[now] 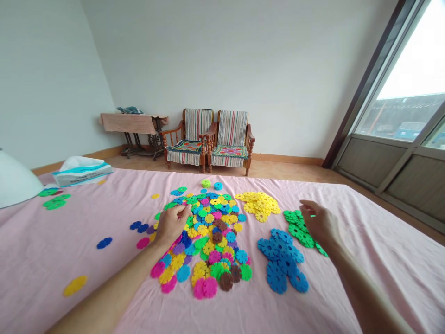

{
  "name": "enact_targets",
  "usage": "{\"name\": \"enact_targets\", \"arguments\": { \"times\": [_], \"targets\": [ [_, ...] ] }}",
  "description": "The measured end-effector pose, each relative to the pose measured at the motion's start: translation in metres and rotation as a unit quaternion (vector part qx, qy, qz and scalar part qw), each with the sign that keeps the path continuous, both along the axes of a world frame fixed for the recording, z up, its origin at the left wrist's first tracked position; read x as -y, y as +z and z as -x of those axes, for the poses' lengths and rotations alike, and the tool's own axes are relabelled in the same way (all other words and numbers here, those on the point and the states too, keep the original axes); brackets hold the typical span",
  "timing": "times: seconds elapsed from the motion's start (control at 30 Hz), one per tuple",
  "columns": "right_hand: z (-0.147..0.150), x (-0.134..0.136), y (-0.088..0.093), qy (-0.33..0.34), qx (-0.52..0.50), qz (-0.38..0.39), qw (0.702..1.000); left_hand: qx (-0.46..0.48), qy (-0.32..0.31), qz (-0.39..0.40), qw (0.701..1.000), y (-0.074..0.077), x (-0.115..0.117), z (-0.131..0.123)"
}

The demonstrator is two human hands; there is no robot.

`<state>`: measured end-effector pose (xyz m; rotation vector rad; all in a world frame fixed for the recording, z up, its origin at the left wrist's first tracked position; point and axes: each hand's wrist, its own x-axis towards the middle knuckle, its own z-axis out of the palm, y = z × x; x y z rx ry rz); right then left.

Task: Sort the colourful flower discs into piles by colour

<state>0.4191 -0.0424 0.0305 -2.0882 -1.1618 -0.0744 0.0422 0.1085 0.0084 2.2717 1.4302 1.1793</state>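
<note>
A large mixed heap of coloured notched discs (pixel 208 232) lies on the pink cloth (pixel 132 297). Over its left upper part is my left hand (pixel 174 223), thumb and fingertips pinched together; what they hold, if anything, is too small to tell. My right hand (pixel 318 220) is above the green disc pile (pixel 299 229), fingers bent with thumb and fingertips partly hidden, so its grip is unclear. Between the heap and the green pile are a yellow disc pile (pixel 259 204) and, nearer, a blue disc pile (pixel 282 260).
Loose discs lie at left, including a yellow one (pixel 75 285) and dark blue ones (pixel 104 242). A tissue pack (pixel 83 172) and a white rounded object (pixel 17 181) are at far left. Two chairs (pixel 227 150) stand beyond the cloth's far edge.
</note>
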Motion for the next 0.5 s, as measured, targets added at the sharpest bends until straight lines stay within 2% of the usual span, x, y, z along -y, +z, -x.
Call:
{"name": "enact_targets", "arguments": {
  "times": [0.1, 0.13, 0.2, 0.33, 0.5],
  "targets": [
    [0.05, 0.002, 0.017, 0.145, -0.017, 0.025, 0.989, -0.015, -0.001, -0.013, 1.0, -0.001, 0.001, 0.0],
    [0.066, 0.005, 0.02, 0.233, -0.023, 0.052, 0.971, -0.021, -0.001, -0.019, 1.0, -0.001, 0.001, 0.0],
    [0.097, 0.012, 0.022, 0.339, -0.034, 0.105, 0.934, -0.03, -0.004, -0.027, 0.999, -0.001, 0.002, -0.001],
    [0.138, 0.023, 0.011, 0.402, 0.002, 0.177, 0.898, -0.025, -0.007, -0.032, 0.999, -0.001, 0.003, -0.001],
    [0.167, 0.02, 0.0, 0.395, -0.001, 0.163, 0.904, -0.023, -0.005, -0.035, 0.999, -0.001, 0.004, -0.002]
  ]
}}
